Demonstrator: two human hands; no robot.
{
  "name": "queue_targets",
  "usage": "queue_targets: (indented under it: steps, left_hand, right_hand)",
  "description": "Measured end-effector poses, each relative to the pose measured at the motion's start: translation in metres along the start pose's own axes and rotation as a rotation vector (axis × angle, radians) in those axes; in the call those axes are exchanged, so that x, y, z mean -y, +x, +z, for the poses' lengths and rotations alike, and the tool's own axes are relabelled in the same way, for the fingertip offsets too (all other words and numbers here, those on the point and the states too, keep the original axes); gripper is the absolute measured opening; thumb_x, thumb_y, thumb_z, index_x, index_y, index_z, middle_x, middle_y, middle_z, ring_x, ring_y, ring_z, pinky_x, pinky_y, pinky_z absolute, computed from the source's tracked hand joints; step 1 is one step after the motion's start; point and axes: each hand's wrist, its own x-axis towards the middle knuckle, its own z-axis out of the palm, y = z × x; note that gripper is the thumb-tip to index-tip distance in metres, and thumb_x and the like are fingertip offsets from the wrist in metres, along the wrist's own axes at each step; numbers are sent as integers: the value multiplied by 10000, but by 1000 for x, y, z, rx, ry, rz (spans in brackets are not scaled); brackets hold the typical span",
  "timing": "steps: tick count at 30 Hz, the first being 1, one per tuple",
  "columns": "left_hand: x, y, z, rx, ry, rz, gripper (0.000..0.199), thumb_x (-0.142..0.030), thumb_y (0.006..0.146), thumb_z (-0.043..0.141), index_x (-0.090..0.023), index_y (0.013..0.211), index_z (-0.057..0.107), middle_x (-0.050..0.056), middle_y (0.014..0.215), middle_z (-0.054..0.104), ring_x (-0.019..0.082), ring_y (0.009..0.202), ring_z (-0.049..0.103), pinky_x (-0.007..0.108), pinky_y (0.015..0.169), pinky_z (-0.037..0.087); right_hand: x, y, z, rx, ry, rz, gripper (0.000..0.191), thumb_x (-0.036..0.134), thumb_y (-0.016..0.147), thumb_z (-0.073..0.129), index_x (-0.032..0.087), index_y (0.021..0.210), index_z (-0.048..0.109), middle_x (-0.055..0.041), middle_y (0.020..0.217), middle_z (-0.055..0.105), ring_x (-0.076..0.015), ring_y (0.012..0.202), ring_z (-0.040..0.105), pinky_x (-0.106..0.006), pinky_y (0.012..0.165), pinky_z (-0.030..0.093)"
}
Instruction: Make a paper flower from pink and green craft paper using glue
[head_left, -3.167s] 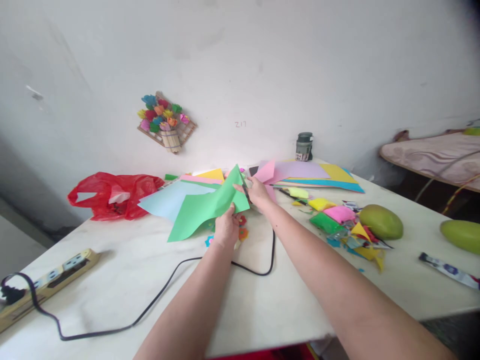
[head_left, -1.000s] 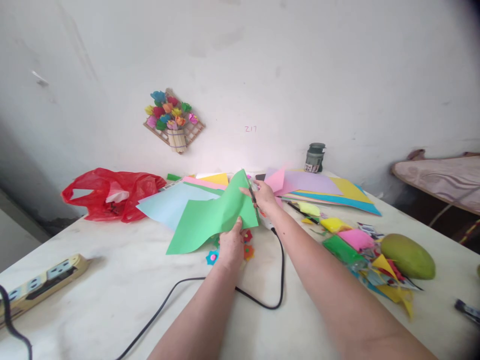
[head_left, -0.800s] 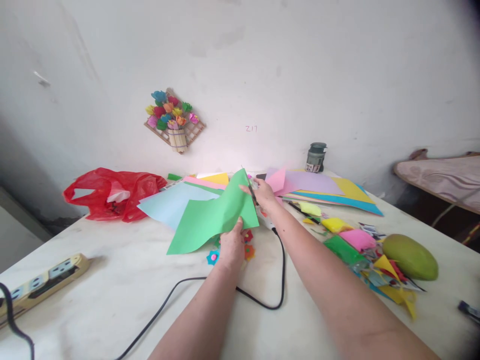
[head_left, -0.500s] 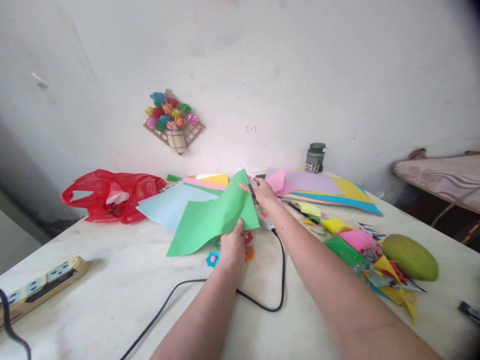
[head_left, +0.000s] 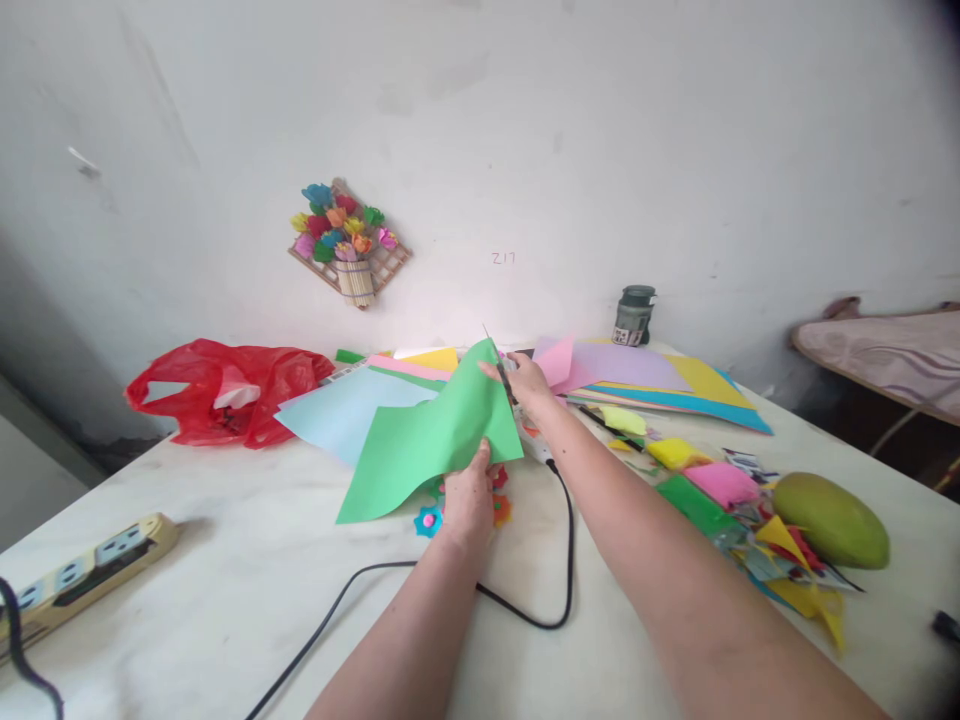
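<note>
A sheet of green paper [head_left: 427, 440] is raised over the middle of the table, its surface bent. My left hand [head_left: 470, 490] pinches its lower edge, thumb on top and fingers beneath. At the sheet's right edge, my right hand [head_left: 525, 385] grips dark scissors [head_left: 504, 376], whose thin tip points up and away past the paper's top corner. Under and beside my left hand lie small flower shapes, among them a blue one [head_left: 428, 521] and an orange one [head_left: 502, 510]; my hand and the sheet partly hide them.
Coloured sheets [head_left: 345, 405] lie behind, with a red plastic bag [head_left: 225, 390] to their left. A power strip [head_left: 90, 570] sits front left. A black cable [head_left: 525, 620] loops near my arms. Clay packets [head_left: 724, 485] and a green mango-like fruit [head_left: 829, 520] are at right.
The view has shifted slightly, so things at the right appear a little farther right and lower. Both hands keep their holds on the green paper and the scissors.
</note>
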Motion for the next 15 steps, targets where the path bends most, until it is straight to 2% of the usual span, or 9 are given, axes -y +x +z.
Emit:
queue_targets:
  steps: [6,10,15]
  left_hand:
    - [3,2,-3,11,-16,18,232,-257,625,710,-197,799,568,49,831,647,160,807,631,253,687,527]
    - [0,0,-1,-18,-51,10,289,-253,602,725,-197,836,564,49,890,646,155,796,630,261,694,528]
    - [-3,-3,2,30,-49,5,233,-253,631,703,-188,804,560,51,831,653,161,828,631,262,726,519]
  right_hand:
    - [0,-1,3,4,6,39,594,451,697,607,195,1222,493,-44,888,656,-124,597,615,-227,567,455]
    - [-3,1,4,5,4,44,564,411,709,604,205,1222,488,-39,907,654,-130,631,623,-232,579,466]
    - [-3,2,5,10,-30,36,551,392,706,615,195,1207,498,-52,902,653,-151,690,622,-231,555,473]
